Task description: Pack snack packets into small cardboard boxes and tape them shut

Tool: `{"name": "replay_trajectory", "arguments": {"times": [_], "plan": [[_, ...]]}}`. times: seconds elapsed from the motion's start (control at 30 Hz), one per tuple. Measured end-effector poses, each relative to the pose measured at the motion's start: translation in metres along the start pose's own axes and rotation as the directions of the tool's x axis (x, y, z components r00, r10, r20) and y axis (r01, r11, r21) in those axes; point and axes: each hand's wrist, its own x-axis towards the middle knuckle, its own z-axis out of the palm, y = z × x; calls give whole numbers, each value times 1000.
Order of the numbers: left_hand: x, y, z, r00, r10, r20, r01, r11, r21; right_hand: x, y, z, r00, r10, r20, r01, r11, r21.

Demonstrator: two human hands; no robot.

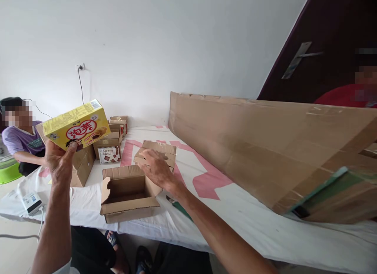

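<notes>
My left hand (60, 160) grips a yellow carton of cream puffs (77, 126), raised and tilted at the left, its thumb on the printed front. Below and right of it stands a cardboard box (131, 211) with its flaps folded out and nothing visible inside. My right hand (156, 170) reaches over the right side of this box, fingers stretched and a little apart. Just behind those fingers is a second, smaller cardboard box (167, 149); whether they touch it, I cannot tell. Part of a dark green object (181, 209) shows under my right forearm.
Several cardboard boxes (107, 142) line the left side, with a Super Meal pack (109, 154) in front. A white device with a cable (31, 203) lies at the left edge. A long cardboard panel (235, 148) stands along the right. People sit at far left and right.
</notes>
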Motion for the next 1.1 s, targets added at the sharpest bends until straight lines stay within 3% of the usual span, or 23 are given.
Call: {"name": "replay_trajectory", "arguments": {"times": [0.07, 0.13, 0.23, 0.33, 0.43, 0.5, 0.57, 0.63, 0.8, 0.9, 1.0, 1.1], "plan": [[-9, -5, -4, 999, -46, -13, 46, 999, 23, -19, 16, 12, 985, 107, 139, -100, 993, -59], [-20, -10, -6, 994, -111, -15, 111, 993, 29, -37, 25, 23, 968, 131, 213, -128, 991, -28], [-39, -18, -6, 975, -222, 16, 222, 975, 17, -58, 25, 33, 968, 88, 237, -108, 991, 74], [-61, -27, -8, 932, -353, 86, 351, 936, 35, -64, 22, 27, 965, 75, 251, -117, 980, 159], [-84, -35, -18, 861, -484, 156, 477, 875, 80, -55, 39, 8, 989, 146, 14, -146, 977, 153], [-94, -39, -26, 832, -530, 166, 521, 848, 98, -44, 64, -8, 948, 246, -204, -229, 968, 105], [-98, -41, -33, 841, -527, 124, 519, 850, 88, -33, 96, -22, 871, 390, -300, -392, 918, 55], [-95, -39, -36, 872, -487, 47, 485, 873, 54, -22, 127, -32, 794, 529, -299, -548, 836, 23], [-76, -27, -38, 931, -351, -95, 355, 934, 27, -4, 177, -31, 658, 753, -22, -740, 652, 165], [-69, -21, -41, 950, -292, -112, 300, 952, 63, 1, 190, -21, 616, 784, 81, -777, 586, 231], [-66, -18, -46, 960, -252, -118, 265, 959, 104, 2, 199, -12, 588, 805, 81, -797, 559, 227], [-65, -17, -52, 958, -241, -154, 258, 961, 102, 2, 205, -4, 611, 790, 49, -778, 589, 219]]}}
